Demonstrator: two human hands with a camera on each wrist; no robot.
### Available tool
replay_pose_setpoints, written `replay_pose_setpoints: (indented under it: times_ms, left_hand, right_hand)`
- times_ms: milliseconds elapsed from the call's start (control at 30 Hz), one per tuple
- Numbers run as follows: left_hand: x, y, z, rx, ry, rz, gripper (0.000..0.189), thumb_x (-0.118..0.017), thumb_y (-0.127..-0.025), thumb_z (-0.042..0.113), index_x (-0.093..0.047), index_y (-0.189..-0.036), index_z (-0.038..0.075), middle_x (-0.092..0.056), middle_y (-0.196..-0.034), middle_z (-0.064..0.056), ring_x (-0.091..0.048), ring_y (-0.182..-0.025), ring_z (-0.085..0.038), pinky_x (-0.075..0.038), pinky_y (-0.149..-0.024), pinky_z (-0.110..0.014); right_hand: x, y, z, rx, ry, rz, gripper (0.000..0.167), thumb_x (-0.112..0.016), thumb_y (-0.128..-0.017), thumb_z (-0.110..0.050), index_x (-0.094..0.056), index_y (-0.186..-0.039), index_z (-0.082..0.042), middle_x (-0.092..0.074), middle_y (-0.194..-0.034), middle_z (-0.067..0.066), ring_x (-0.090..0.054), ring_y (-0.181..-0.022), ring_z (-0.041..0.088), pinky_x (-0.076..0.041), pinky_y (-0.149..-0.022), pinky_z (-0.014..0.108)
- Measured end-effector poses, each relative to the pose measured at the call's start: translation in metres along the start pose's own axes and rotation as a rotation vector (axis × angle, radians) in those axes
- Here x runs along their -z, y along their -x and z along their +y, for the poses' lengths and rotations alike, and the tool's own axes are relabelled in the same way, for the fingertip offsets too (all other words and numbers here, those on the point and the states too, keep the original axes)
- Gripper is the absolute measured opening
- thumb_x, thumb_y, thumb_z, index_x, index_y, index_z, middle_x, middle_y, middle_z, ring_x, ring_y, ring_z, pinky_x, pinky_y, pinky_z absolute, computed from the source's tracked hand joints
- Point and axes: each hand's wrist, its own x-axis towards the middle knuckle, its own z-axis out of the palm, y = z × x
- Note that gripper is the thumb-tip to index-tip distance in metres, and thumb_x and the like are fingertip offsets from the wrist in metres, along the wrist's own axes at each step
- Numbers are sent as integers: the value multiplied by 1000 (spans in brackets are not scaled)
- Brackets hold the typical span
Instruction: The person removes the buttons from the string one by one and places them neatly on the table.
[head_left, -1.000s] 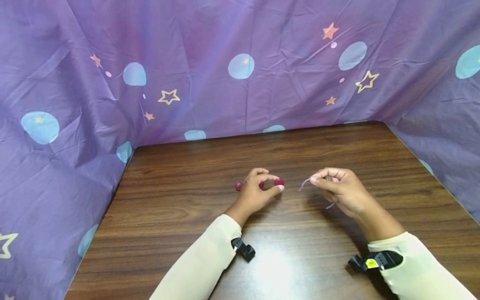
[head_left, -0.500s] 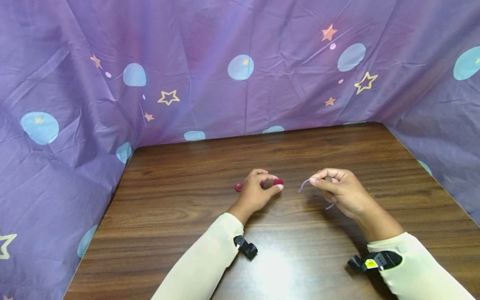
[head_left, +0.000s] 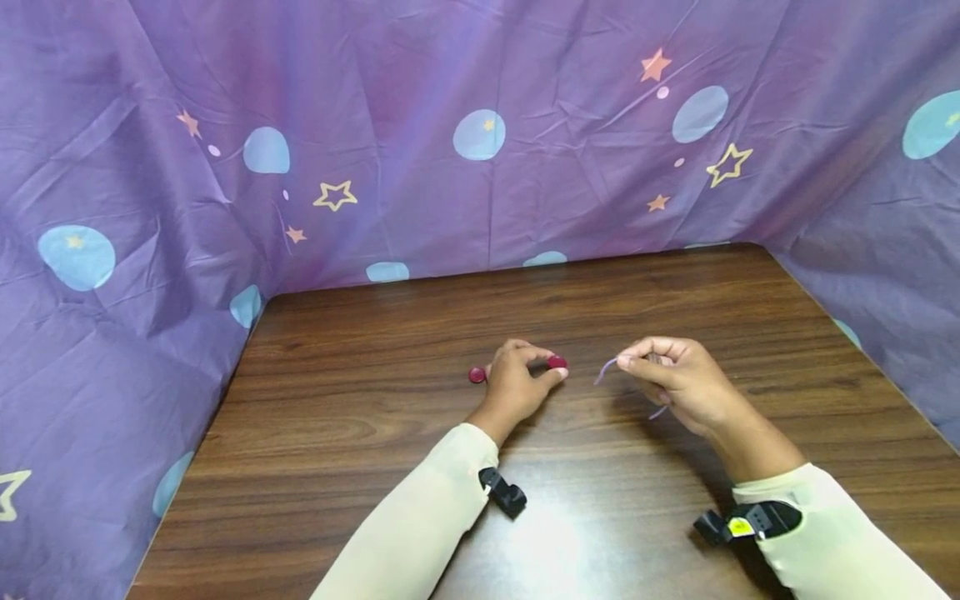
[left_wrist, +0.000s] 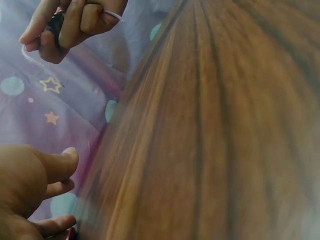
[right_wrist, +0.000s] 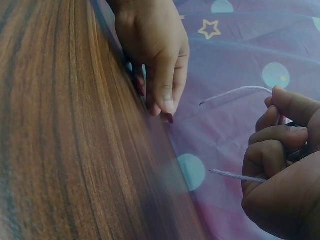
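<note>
In the head view my left hand (head_left: pixel 516 379) pinches a small dark red disc (head_left: pixel 557 362) between thumb and index finger, low over the table. A second red disc (head_left: pixel 477 375) lies on the wood just left of this hand. Another bit of red (right_wrist: pixel 139 87) shows by its other fingers in the right wrist view. My right hand (head_left: pixel 678 379) grips a thin pale purple cord (head_left: pixel 606 369). One cord end (right_wrist: pixel 235 93) sticks out past the fingertips, the other below the curled fingers. A dark object (left_wrist: pixel 54 24), partly hidden, sits inside that hand's fingers.
The brown wood-grain table (head_left: pixel 360 500) extends around both hands. A purple cloth (head_left: pixel 405 100) with stars and blue spots hangs behind the table and at both sides. Black camera straps (head_left: pixel 504 493) sit on the wrists.
My left wrist and forearm have shifted slightly right, with the fingers closing in on the pinched disc. A red disc seen between those fingers is now hidden. The right hand stays almost still.
</note>
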Motion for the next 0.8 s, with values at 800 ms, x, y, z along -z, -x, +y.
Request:
replay_pose_setpoints:
  times_ms: [800]
  left_hand:
    - [-10, -1, -2, 12, -41, 50, 32, -93, -87, 33, -87, -115, 17, -71, -123, -4, -63, -123, -24, -39, -100, -41]
  right_hand:
    - [4, 0, 1, 30, -85, -118, 38, -57, -105, 10, -83, -113, -16, -61, -74, -14, -43, -56, 2, -19, -53, 35]
